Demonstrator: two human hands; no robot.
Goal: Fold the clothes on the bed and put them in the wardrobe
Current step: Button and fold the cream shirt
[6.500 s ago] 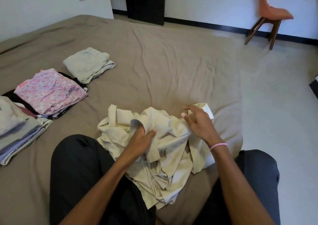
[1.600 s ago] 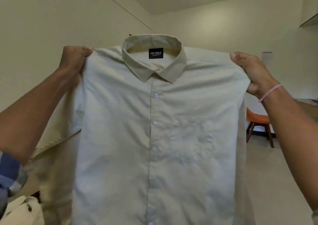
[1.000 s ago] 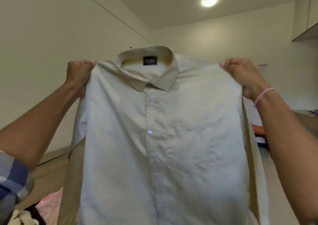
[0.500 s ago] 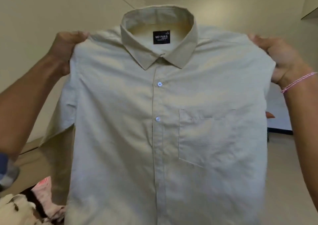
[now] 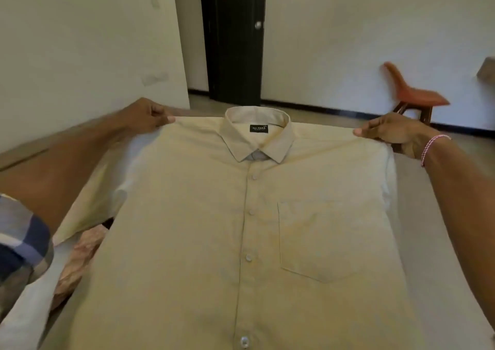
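Left hand (image 5: 150,116) and right hand (image 5: 388,132) each pinch a shoulder of the shirt (image 5: 214,229), spreading it over the bed (image 5: 442,242); next, lay it flat for folding.

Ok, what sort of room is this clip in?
Probably a home bedroom: a bed with a taupe sheet, a pink patterned garment lying on it, and a dark door behind.

One shirt (image 5: 201,229); two hands, left hand (image 5: 150,118) and right hand (image 5: 388,132); one pink garment (image 5: 80,256) left of the shirt; one orange chair (image 5: 417,98) and one dark door (image 5: 233,39) beyond it.
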